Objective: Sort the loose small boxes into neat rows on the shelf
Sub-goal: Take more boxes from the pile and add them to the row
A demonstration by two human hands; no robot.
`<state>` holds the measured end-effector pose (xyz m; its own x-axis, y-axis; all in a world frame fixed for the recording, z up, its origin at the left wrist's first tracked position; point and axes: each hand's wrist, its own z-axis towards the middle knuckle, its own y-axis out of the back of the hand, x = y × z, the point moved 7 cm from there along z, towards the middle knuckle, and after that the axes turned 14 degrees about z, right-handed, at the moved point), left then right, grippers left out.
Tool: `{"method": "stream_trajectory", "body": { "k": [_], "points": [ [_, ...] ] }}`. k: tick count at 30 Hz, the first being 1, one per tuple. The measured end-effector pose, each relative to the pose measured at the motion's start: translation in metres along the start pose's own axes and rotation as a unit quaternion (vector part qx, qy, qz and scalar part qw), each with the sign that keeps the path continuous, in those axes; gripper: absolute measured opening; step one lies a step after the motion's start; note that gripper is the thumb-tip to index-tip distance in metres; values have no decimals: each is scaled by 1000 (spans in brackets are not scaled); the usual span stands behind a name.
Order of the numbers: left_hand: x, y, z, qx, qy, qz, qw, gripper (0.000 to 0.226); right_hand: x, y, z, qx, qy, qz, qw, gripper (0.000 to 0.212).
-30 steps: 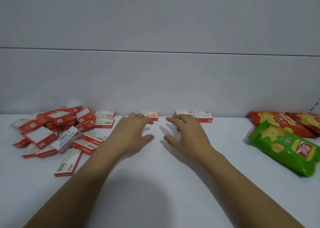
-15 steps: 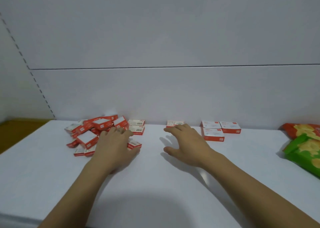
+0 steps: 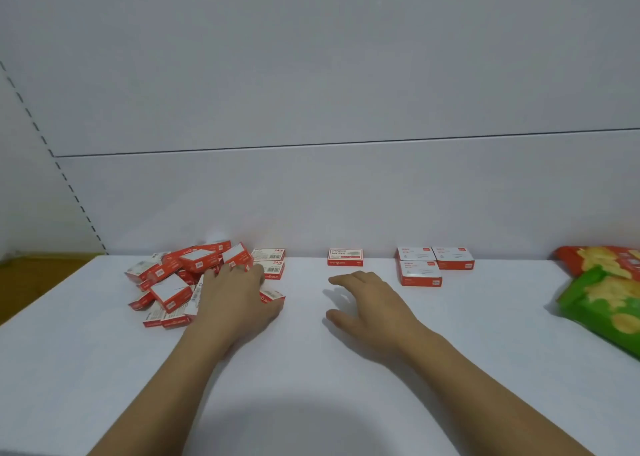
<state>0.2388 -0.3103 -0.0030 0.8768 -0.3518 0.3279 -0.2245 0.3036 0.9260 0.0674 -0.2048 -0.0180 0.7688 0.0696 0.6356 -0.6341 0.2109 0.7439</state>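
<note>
Red-and-white small boxes (image 3: 180,275) lay in a loose heap at the back left of the white shelf (image 3: 311,386). Left hand (image 3: 239,296) rested on the heap's right edge, fingers bent down among the boxes; whether it gripped one could not be told. Right hand (image 3: 370,299) was spread, fingers apart, holding nothing, just in front of a single box (image 3: 345,257) at the back wall. Three boxes (image 3: 420,272) sat grouped to the right, touching. Two more boxes (image 3: 272,263) sat one behind the other beside the heap. Green chip bag (image 3: 602,303) and red chip bag (image 3: 602,258) lay far right.
</note>
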Motion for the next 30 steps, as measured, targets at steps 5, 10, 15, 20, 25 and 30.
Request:
{"method": "stream_trajectory", "body": {
  "k": [5,10,15,20,25,30],
  "points": [
    [-24,22,-3,-73,-18,-172,982,56,-7,9,1,-26,-15,56,998,52],
    [-64,40,6,-141,-100,-268,948,63,-26,24,3,-76,-99,227,966,43],
    [-102,64,13,-183,-185,-338,904,61,-45,38,2,-131,-150,444,874,23],
    [-131,63,23,-185,-194,-387,882,66,-61,54,-2,-199,-164,505,824,22],
    [-138,43,19,-155,-180,-403,884,78,-68,55,-2,-188,-179,449,855,26],
    [-125,29,15,-132,-144,-453,870,73,-60,56,0,-159,-156,432,874,34]
  ]
}}
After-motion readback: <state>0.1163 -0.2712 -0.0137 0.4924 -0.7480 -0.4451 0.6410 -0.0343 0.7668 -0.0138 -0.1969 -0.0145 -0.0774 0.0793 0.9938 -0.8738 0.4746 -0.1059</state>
